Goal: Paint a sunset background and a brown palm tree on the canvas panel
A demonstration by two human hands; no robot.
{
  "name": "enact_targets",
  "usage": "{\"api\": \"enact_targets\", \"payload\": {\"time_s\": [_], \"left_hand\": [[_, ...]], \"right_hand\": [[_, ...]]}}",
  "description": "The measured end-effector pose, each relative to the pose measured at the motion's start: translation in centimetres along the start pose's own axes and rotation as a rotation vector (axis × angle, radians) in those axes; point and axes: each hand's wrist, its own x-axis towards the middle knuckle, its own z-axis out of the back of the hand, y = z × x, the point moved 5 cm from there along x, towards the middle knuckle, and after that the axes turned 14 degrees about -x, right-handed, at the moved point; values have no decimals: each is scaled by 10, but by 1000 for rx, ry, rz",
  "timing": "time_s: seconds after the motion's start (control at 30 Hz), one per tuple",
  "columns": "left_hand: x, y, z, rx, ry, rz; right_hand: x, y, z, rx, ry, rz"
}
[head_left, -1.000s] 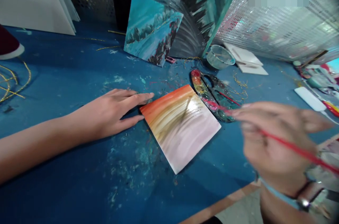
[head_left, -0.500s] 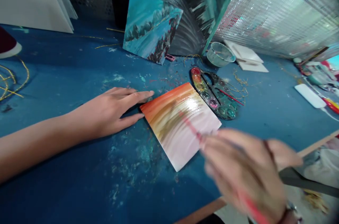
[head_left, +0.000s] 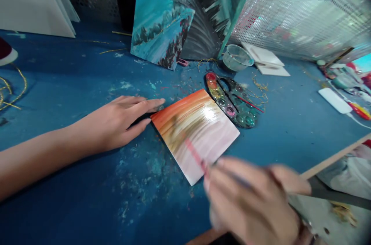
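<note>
My right hand [head_left: 252, 198] is closed around a red-handled paintbrush [head_left: 194, 152], blurred by motion. The brush tip is over the left part of a small canvas [head_left: 214, 136] painted in bands of orange, ochre, olive and pale lilac, with a wet shine near its far right side. My left hand [head_left: 121, 121] lies on the table with its fingers apart, thumb and forefinger at the canvas's left corner. A paint palette [head_left: 222, 102] with several coloured wells stands against the canvas's far right edge, and a thin red brush [head_left: 249, 102] rests across it.
Behind the palette are a plastic bowl [head_left: 237, 58] and white boards [head_left: 266, 59]. A blue landscape painting [head_left: 159, 28] leans against a larger dark painting [head_left: 203, 40]. White canvases [head_left: 34, 1] stand at the back left. Gold cord [head_left: 21, 86] lies at left, a white power strip [head_left: 334, 100] at right.
My right hand and the paintbrush have moved left across the canvas, the tip now nearer its left edge. My left hand stays at the corner. The view has shifted slightly.
</note>
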Motion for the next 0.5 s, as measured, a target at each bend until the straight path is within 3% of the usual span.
{"api": "enact_targets", "payload": {"time_s": [0.07,0.13,0.2,0.23,0.27,0.37,0.43,0.5], "left_hand": [[0,0,0,0,-1,3],[0,-2,2,0,6,11],[2,-4,4,0,26,19],[2,-5,5,-1,34,21],[3,-5,5,0,35,22],[3,-5,4,-3,20,14],[3,-5,3,-9,12,10],[3,-5,3,-17,9,9]], "right_hand": [[-9,6,18,11,1,24],[-12,-9,22,25,-37,50],[-10,-34,8,9,2,1],[-9,-47,2,-66,-36,-127],[-9,-52,-5,-106,-20,-166],[-17,-28,-6,-50,-3,-120],[-27,-6,9,23,-41,-49],[-33,-4,19,44,-49,-67]]}}
